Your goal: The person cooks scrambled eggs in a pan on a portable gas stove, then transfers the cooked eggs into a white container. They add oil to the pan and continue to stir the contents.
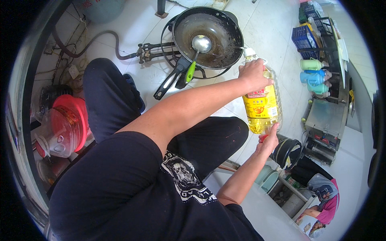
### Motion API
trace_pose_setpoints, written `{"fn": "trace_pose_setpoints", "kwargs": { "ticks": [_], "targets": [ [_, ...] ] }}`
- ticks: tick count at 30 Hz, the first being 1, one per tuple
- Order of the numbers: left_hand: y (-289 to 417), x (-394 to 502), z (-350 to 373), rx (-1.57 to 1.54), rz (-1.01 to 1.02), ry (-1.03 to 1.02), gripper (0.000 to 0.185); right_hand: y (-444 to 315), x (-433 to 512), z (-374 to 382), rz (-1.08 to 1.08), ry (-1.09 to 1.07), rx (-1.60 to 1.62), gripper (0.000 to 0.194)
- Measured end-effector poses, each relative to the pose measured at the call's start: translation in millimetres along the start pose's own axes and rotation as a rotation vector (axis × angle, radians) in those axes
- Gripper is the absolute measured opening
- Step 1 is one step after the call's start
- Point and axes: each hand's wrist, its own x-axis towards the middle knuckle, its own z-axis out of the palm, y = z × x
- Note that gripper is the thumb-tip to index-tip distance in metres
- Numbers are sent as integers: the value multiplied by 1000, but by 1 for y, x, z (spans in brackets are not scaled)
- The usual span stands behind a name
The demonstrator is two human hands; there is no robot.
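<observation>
My left hand is closed around the handle and neck of a large clear plastic cooking-oil bottle with a yellow label. Supporting its base from below is my right hand. The bottle tilts, its white mouth at the right rim of a black wok. A thin pale streak shows between mouth and rim; I cannot tell whether it is flowing oil. Inside the wok rests a metal ladle, its green handle lying over the rim beside the wok's black handle.
The wok sits on a gas burner stand fed by a rubber hose. Red and clear plastic basins stand at left. Vacuum flasks, blue crates and a black bin are at right. Another person is at lower right.
</observation>
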Motion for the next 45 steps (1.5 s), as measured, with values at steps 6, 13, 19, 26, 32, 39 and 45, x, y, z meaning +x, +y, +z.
{"fn": "trace_pose_setpoints", "kwargs": {
  "ticks": [6, 13, 19, 26, 32, 39, 45],
  "targets": [
    [12, 0, -10, -16, -3, -11, 62, -11, -6, -1, -15, -23, 4, 76],
    [23, -4, -21, -9, 33, 10, 62, -16, -11, 3, 16, -35, 45, 74],
    [36, -10, -29, -9, 52, 35, 62, -17, -12, 4, 58, -46, 121, 66],
    [68, -21, -28, 5, 233, 120, 52, 3, -2, 15, 194, -223, 462, 59],
    [92, -41, -21, 81, 363, 186, 45, 31, 19, 19, 149, -524, 589, 65],
    [124, -62, 1, 80, 327, -19, 51, 98, 73, 23, 274, -596, 663, 79],
    [117, -57, 19, -50, 90, -104, 43, 149, 85, 29, 371, -666, 713, 90]
  ]
}}
